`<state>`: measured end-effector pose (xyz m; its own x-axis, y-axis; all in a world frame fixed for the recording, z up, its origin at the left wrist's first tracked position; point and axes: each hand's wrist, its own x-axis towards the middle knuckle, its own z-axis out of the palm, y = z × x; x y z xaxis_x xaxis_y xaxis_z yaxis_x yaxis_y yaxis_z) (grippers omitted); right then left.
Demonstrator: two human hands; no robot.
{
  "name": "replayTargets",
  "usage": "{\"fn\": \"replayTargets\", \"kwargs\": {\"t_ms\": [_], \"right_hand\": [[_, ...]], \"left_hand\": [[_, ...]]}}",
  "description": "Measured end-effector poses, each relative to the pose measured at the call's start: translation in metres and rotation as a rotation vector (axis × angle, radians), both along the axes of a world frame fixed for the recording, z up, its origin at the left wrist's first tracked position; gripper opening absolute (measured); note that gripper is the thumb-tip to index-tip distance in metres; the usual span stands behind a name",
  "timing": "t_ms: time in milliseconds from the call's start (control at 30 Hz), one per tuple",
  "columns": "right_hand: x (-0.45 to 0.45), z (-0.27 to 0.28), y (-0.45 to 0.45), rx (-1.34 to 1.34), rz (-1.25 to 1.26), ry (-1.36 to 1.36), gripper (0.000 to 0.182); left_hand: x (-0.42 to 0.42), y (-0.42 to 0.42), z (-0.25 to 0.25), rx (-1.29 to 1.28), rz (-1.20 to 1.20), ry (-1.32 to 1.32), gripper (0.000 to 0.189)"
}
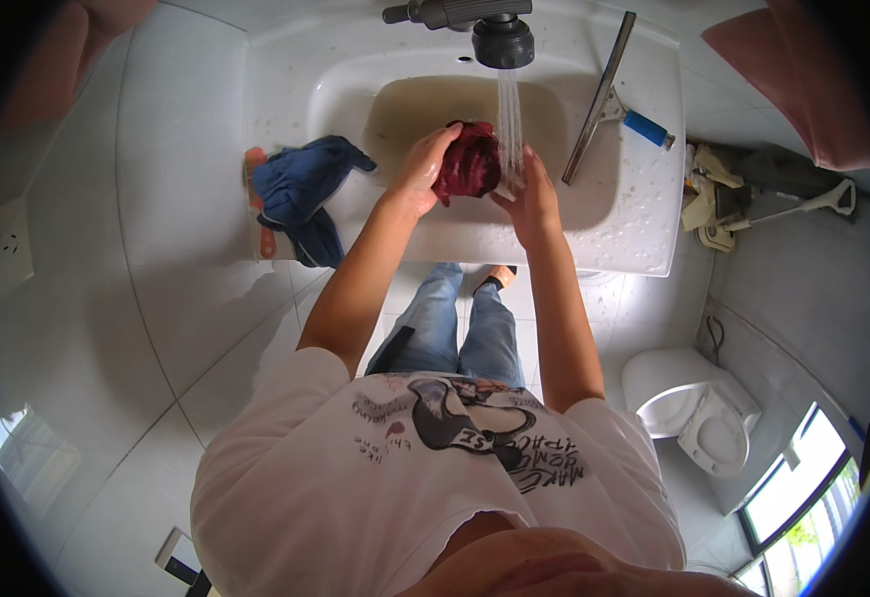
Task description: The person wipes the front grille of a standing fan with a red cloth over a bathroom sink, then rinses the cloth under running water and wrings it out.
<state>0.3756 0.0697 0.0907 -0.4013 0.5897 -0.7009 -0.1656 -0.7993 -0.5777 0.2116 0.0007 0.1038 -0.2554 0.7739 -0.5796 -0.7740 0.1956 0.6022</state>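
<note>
Over the white sink, my left hand grips the left side of a wet, bunched dark red cloth. My right hand is just right of the cloth, fingers apart, with water running over it; whether its fingertips touch the cloth is hard to tell. Water streams from the dark faucet above. Murky water stands in the basin. A blue cloth lies bunched on the sink's left rim, over an orange-handled brush that is partly hidden.
A squeegee with a blue handle rests across the basin's right rim. Right of the sink, a long-handled tool and crumpled items lean in the corner. A white toilet with its lid up stands behind at the right. Tiled wall runs along the left.
</note>
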Motion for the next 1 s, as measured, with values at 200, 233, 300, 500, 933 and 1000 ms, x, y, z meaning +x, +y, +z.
{"fn": "replayTargets", "kwargs": {"t_ms": [200,233,300,500,933,1000], "right_hand": [[-0.038,-0.02,0.016,-0.045,-0.17,0.265,0.036],[-0.037,-0.027,0.018,-0.065,-0.197,0.266,0.034],[-0.036,-0.038,0.02,-0.106,-0.245,0.271,0.031],[-0.04,-0.032,0.021,0.083,-0.32,-0.143,0.028],[-0.034,-0.054,0.018,-0.126,-0.264,0.131,0.037],[-0.026,-0.048,0.023,-0.201,-0.101,0.165,0.043]], "left_hand": [[0.047,0.013,-0.051,-0.015,-0.179,1.31,0.037],[0.061,0.015,-0.036,-0.048,-0.094,1.339,0.042],[0.073,0.024,-0.015,-0.107,0.079,1.184,0.045],[0.075,0.039,-0.031,-0.148,0.038,0.905,0.04],[0.042,0.036,-0.037,-0.162,-0.105,0.912,0.027],[0.01,0.015,-0.044,0.01,-0.214,0.766,0.046]]}}
